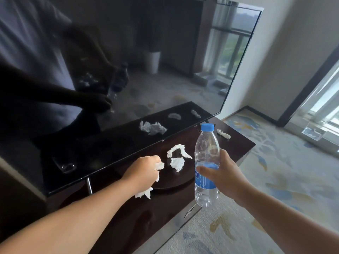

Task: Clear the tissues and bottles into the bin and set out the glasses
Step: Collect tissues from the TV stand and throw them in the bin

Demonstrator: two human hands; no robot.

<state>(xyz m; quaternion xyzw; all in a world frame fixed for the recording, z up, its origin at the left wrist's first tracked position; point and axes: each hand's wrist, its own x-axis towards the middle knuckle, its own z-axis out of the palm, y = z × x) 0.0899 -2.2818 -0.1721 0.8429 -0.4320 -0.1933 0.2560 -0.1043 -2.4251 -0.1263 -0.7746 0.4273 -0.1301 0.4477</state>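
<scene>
**Q.** What does each hand hold?

**A.** Centre frame: the left hand is fisted round a crumpled tissue, with ends showing above and below the fingers. Right of centre: the right hand wraps the bottle at its blue label and holds it upright over the front edge of the dark surface.

**Q.** Where is the remaining litter?

**A.** Two torn tissue scraps lie on the surface between the hands. A further tissue wad lies toward the upper right, near the television. No bin is in view.

**Q.** How will these things handle?

**A.** The bottle looks nearly empty, so probably light. Its thin clear wall would likely dent under a hard squeeze, and the label band is the firmer place to hold. The tissues are soft and almost weightless. A pinch from above anywhere on them should do, and they should compress into the fist with the one already held.
</scene>
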